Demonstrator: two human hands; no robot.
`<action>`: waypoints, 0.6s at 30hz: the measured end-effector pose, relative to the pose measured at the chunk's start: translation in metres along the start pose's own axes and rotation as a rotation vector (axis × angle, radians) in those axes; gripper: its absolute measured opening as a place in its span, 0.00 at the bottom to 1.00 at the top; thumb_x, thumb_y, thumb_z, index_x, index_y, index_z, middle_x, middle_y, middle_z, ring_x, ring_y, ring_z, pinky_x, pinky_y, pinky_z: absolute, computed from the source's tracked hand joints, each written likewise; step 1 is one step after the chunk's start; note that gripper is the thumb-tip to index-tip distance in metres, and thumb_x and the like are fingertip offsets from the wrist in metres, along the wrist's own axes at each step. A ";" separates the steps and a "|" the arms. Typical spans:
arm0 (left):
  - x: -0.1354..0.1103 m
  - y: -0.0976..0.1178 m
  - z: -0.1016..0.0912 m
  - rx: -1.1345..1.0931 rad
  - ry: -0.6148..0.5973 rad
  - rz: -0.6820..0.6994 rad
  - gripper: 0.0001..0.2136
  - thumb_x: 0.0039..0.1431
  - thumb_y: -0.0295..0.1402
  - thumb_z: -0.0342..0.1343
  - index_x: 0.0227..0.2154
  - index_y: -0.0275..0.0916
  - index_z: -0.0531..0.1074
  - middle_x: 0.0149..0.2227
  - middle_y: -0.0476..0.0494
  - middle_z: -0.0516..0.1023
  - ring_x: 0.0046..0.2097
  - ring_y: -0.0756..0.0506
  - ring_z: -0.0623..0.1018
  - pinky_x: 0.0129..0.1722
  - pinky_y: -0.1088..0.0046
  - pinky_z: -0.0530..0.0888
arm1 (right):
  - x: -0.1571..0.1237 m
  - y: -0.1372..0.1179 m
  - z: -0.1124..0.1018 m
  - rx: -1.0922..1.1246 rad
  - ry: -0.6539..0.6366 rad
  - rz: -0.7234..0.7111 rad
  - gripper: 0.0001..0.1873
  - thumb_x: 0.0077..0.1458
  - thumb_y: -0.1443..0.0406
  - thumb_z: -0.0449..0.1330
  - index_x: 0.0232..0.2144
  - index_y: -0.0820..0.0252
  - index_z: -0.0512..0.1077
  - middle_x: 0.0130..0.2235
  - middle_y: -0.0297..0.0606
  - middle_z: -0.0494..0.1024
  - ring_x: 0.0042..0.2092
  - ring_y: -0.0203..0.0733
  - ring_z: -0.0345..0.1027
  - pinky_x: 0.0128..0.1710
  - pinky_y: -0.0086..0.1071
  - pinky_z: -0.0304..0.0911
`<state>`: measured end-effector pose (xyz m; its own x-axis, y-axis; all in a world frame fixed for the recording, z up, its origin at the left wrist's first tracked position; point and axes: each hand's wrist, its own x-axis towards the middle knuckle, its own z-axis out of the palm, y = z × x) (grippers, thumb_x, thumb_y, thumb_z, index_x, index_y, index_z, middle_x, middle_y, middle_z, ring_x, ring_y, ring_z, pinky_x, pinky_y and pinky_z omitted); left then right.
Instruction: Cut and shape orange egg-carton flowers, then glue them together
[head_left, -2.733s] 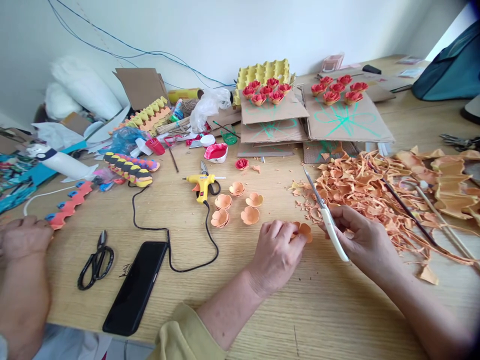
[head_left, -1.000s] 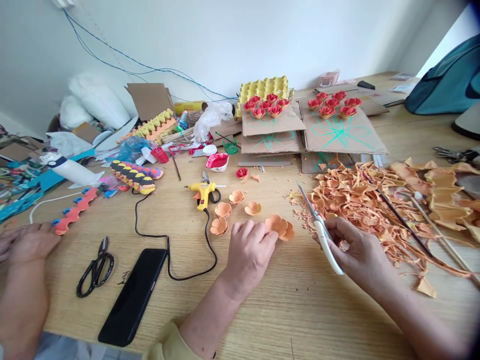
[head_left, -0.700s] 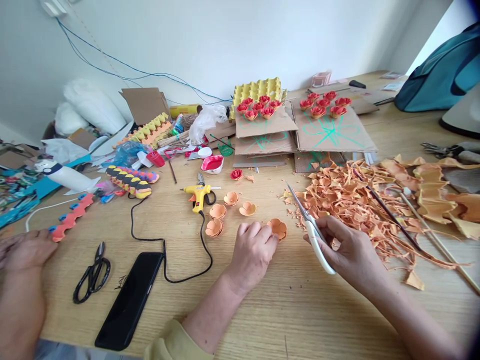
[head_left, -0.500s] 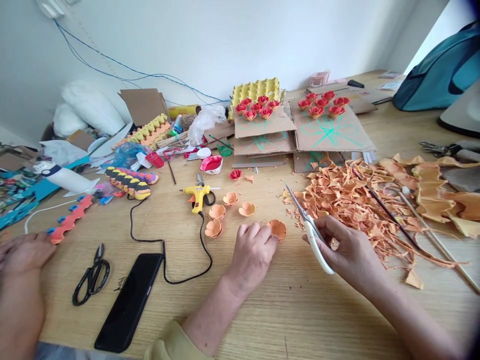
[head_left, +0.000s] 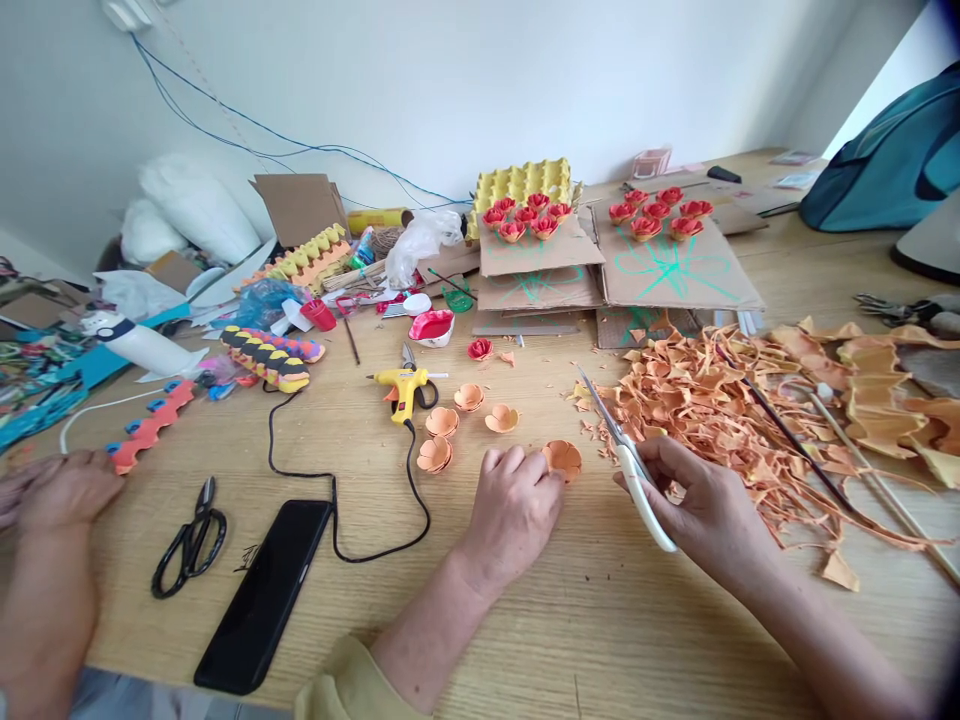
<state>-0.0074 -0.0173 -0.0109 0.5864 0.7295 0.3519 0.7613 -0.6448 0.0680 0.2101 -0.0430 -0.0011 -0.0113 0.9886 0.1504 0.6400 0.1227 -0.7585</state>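
Note:
My left hand point(head_left: 514, 510) rests on the table with its fingers curled and closed at the near left edge of an orange egg-carton flower point(head_left: 564, 460). The fingertips are partly hidden behind the knuckles. My right hand point(head_left: 701, 500) grips white-handled scissors point(head_left: 636, 480), blades pointing away to the upper left, beside the heap of orange scraps point(head_left: 675, 400). Further orange flower cups point(head_left: 442, 422) lie to the left of the held one, some of them stacked. A small red flower point(head_left: 481, 349) sits beyond them.
A yellow glue gun point(head_left: 405, 390) with a black cord, black scissors point(head_left: 191, 540) and a phone point(head_left: 262, 600) lie to the left. Another person's hands point(head_left: 67, 490) rest at the far left. Red flowers point(head_left: 656, 210) stand on cardboard sheets point(head_left: 675, 270) at the back.
The whole view has shifted slightly, so things appear a little further right. Both my hands keep nearly the same place beside the flower and the scraps.

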 end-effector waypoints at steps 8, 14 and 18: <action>0.001 -0.003 0.001 -0.285 0.078 -0.198 0.17 0.61 0.34 0.60 0.51 0.41 0.68 0.46 0.41 0.74 0.49 0.40 0.73 0.48 0.59 0.71 | 0.001 -0.001 -0.002 0.013 0.003 0.032 0.14 0.60 0.53 0.56 0.31 0.56 0.71 0.24 0.30 0.72 0.26 0.35 0.65 0.26 0.26 0.60; 0.008 0.000 0.015 -0.411 0.082 -0.203 0.24 0.58 0.35 0.63 0.55 0.42 0.63 0.52 0.38 0.73 0.54 0.37 0.73 0.53 0.54 0.73 | 0.000 0.000 0.000 0.033 -0.006 0.037 0.15 0.59 0.52 0.57 0.30 0.56 0.70 0.24 0.29 0.70 0.26 0.34 0.63 0.26 0.26 0.59; 0.012 0.003 0.021 -0.483 0.089 -0.209 0.20 0.61 0.33 0.60 0.54 0.41 0.65 0.51 0.38 0.74 0.53 0.38 0.74 0.53 0.55 0.74 | 0.000 0.002 0.002 0.037 -0.009 0.011 0.13 0.59 0.53 0.58 0.31 0.56 0.69 0.25 0.29 0.70 0.27 0.34 0.62 0.27 0.26 0.59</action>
<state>0.0078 -0.0056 -0.0265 0.3936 0.8452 0.3615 0.6335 -0.5344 0.5596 0.2098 -0.0425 -0.0042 -0.0108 0.9906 0.1362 0.6111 0.1144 -0.7832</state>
